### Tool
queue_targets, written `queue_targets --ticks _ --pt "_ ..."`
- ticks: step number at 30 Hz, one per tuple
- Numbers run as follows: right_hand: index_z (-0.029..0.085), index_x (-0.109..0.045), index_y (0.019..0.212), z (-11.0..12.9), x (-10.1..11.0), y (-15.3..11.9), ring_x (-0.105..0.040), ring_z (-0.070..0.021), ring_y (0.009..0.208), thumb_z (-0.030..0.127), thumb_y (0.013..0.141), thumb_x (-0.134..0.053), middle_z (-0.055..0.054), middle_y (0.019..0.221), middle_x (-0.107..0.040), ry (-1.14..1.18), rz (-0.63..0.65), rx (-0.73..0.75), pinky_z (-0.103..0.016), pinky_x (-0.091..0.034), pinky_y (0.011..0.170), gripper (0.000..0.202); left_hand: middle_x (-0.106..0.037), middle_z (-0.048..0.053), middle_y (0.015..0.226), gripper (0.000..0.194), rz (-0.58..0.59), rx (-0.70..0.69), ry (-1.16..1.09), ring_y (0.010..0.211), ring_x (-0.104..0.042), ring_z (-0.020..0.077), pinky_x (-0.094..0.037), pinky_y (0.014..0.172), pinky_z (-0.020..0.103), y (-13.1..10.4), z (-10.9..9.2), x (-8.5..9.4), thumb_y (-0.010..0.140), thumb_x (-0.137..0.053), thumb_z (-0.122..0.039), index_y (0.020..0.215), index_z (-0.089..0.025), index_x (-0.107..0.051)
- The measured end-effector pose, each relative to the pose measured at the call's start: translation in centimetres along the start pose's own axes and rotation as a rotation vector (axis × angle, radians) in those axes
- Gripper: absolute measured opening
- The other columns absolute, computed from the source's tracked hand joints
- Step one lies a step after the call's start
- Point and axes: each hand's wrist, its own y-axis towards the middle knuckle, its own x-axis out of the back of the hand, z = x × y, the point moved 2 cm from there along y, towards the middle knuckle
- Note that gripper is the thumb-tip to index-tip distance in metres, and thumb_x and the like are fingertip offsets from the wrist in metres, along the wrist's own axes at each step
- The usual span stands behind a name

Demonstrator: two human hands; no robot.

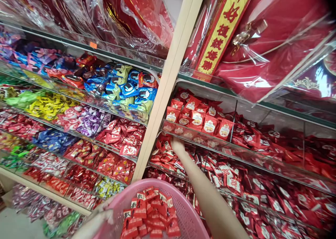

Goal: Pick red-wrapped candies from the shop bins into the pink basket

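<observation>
My left hand [103, 215] grips the left side of a pink plastic basket [193, 205] with perforated walls, low in the view. Inside the basket lies a loose pile of small red candy packets [154, 214] with cream ends and dark lettering. My right arm stretches up past the basket, and my right hand [177, 144] reaches into a shelf compartment of similar red packets [168, 158]. The glass shelf front above covers its fingers, so their grip is hidden.
Above my right hand are red biscuit packets [197, 118] behind a glass lip. A wooden upright [157, 116] splits the shelving. On the left, compartments hold blue packets [128, 88], yellow candies [48, 105] and purple candies [93, 120]. Plastic-wrapped red goods [265, 46] fill the top.
</observation>
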Motion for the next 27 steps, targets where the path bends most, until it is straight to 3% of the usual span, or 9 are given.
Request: queue_targets --ticks 8,10,14,16,18,20,22,24,27 --pt "0.018 -0.054 0.115 -0.1 -0.4 1.5 -0.056 -0.0197 0.1 0.035 0.089 -0.052 -0.007 0.118 -0.054 -0.011 -0.001 -0.032 -0.04 -0.049 0.084 0.031 -0.045 0.003 0.139 0.066 -0.178 0.052 0.035 0.109 -0.051 0.025 -0.045 0.071 0.025 0.0 0.0 0.5 0.049 -0.052 -0.012 0.114 -0.017 -0.058" --pt "0.019 -0.055 0.114 -0.4 -0.2 0.7 -0.056 -0.0199 0.101 0.032 0.089 -0.051 -0.008 0.117 -0.055 -0.023 -0.005 -0.052 -0.041 -0.047 0.086 0.028 -0.049 0.004 0.135 0.068 -0.17 0.045 0.037 0.1 -0.056 0.0249 -0.045 0.068 0.027 -0.1 -0.3 0.2 0.049 -0.052 -0.012 0.117 -0.016 -0.056" --pt "0.019 -0.061 0.109 -0.6 0.7 -1.8 -0.053 -0.0266 0.105 0.022 0.094 -0.035 -0.013 0.106 -0.062 -0.044 -0.032 -0.071 -0.043 -0.036 0.092 0.029 -0.068 0.006 0.102 0.071 -0.038 0.049 0.061 0.066 -0.057 0.024 -0.043 0.065 0.033 -0.3 -0.7 -0.4 0.052 -0.049 -0.013 0.123 -0.021 -0.05" --pt "0.019 -0.06 0.109 -0.3 1.2 -3.5 -0.053 -0.0263 0.104 0.023 0.095 -0.028 -0.012 0.102 -0.063 -0.044 -0.044 -0.046 -0.04 -0.034 0.092 0.035 -0.066 0.007 0.104 0.047 -0.036 0.02 0.152 0.086 -0.056 0.0281 -0.04 0.079 0.036 -0.2 -0.8 -0.2 0.053 -0.049 -0.014 0.098 -0.022 -0.062" --pt "0.019 -0.06 0.107 0.4 1.6 -5.3 -0.052 -0.0245 0.102 0.024 0.095 -0.028 -0.011 0.102 -0.063 -0.041 -0.036 0.009 -0.037 -0.032 0.091 0.034 -0.059 0.008 0.119 0.012 -0.054 -0.04 0.263 0.115 -0.043 0.0312 -0.03 0.096 0.037 0.2 -0.8 0.0 0.054 -0.049 -0.016 0.061 -0.021 -0.058" --pt "0.019 -0.06 0.102 1.1 1.5 -7.0 -0.051 -0.0232 0.1 0.022 0.093 -0.034 -0.01 0.102 -0.062 -0.037 -0.002 0.075 -0.035 -0.032 0.089 0.028 -0.05 0.007 0.132 0.01 -0.065 -0.082 0.3 0.126 -0.032 0.0307 -0.025 0.101 0.035 0.5 -0.9 -0.1 0.054 -0.05 -0.017 0.046 -0.022 -0.046" --pt "0.02 -0.062 0.097 1.5 1.2 -8.1 -0.05 -0.0221 0.099 0.021 0.09 -0.04 -0.009 0.102 -0.061 -0.028 0.04 0.12 -0.034 -0.031 0.087 0.022 -0.045 0.005 0.136 0.006 -0.073 -0.04 0.239 0.122 -0.039 0.0282 -0.033 0.094 0.033 0.6 -0.9 -0.5 0.053 -0.05 -0.016 0.056 -0.021 -0.052" --pt "0.02 -0.063 0.092 1.6 0.8 -8.4 -0.051 -0.0212 0.097 0.02 0.088 -0.045 -0.008 0.101 -0.062 -0.011 0.075 0.124 -0.032 -0.032 0.084 0.018 -0.052 0.007 0.129 0.033 -0.054 0.043 0.157 0.107 -0.051 0.0264 -0.041 0.079 0.031 0.5 -1.0 -1.2 0.053 -0.048 -0.014 0.083 -0.02 -0.06" --pt "0.021 -0.063 0.087 1.1 0.4 -8.0 -0.053 -0.0186 0.093 0.021 0.087 -0.048 -0.004 0.096 -0.064 0.024 0.099 0.069 -0.029 -0.033 0.08 0.015 -0.067 0.007 0.098 0.068 -0.007 0.089 0.113 0.076 -0.058 0.0234 -0.043 0.063 0.028 0.0 -1.5 -2.3 0.053 -0.045 -0.011 0.121 -0.017 -0.047"
